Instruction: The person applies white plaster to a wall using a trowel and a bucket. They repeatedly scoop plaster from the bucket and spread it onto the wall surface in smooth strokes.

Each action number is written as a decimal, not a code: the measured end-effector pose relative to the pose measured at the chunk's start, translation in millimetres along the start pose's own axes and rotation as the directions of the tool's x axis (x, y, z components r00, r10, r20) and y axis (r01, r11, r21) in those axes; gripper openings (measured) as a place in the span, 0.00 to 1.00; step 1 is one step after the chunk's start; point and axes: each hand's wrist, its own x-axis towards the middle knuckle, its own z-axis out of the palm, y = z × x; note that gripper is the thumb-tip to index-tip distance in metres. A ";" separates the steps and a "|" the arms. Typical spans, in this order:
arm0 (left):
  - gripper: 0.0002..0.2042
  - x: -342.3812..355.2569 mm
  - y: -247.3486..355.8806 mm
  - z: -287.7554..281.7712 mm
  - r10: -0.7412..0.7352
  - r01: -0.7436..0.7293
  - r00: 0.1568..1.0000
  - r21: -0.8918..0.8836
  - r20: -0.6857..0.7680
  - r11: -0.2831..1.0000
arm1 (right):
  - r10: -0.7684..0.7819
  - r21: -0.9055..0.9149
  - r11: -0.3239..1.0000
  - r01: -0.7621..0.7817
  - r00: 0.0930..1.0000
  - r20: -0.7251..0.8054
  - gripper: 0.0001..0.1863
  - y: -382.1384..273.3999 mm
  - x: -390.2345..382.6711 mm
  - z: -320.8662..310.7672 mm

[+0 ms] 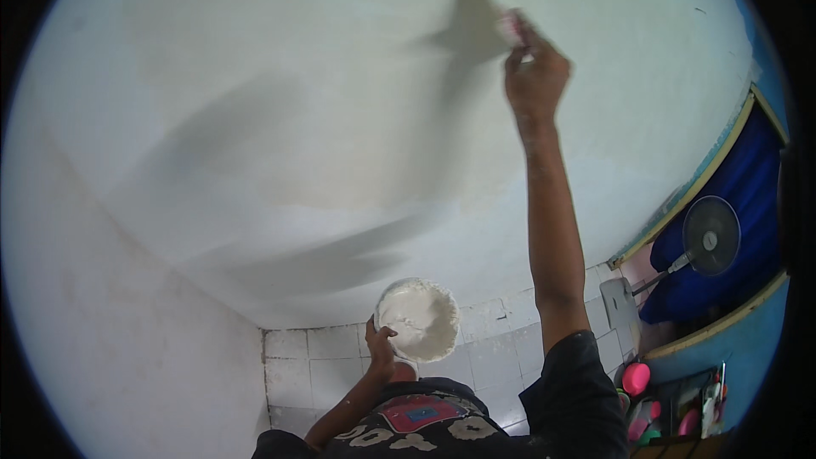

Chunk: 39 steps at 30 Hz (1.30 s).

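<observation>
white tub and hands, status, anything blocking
Left hand grips tub of white material. Right hand by wall, pinching pinkish object. Fan off right, clear of both.

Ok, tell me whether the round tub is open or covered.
Open: no lid covers the tub in the left hand, and a white substance shows inside its rim.

black tee [439,434], kinda loose short sleeves [574,391]; chunky pale flower shapes [470,429] up front plus a reddish panel [395,417] with a blue block [421,414] inside; left hand [380,347] and right hand [537,76] bare
</observation>
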 end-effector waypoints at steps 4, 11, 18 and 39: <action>0.37 3.8 -2.4 -1.8 -0.010 0.014 0.999 0.090 -0.043 0.996 | -0.004 -0.147 0.987 0.066 0.922 0.386 0.37 -8.7 -110.8 24.3; 0.37 5.8 -8.3 -1.0 -0.023 0.027 0.999 0.087 -0.049 0.996 | 0.064 0.049 0.987 -0.152 0.657 0.751 0.28 -44.8 -296.8 -5.5; 0.37 -3.2 -19.8 -18.0 0.007 -0.004 0.992 0.027 -0.123 1.000 | 0.092 0.345 0.730 -0.590 0.585 0.805 0.15 -114.6 -226.1 40.2; 0.34 25.9 62.9 -51.3 0.047 -0.057 0.992 0.076 0.120 0.996 | -0.035 -0.107 0.992 0.064 0.965 0.260 0.26 -90.7 12.5 35.2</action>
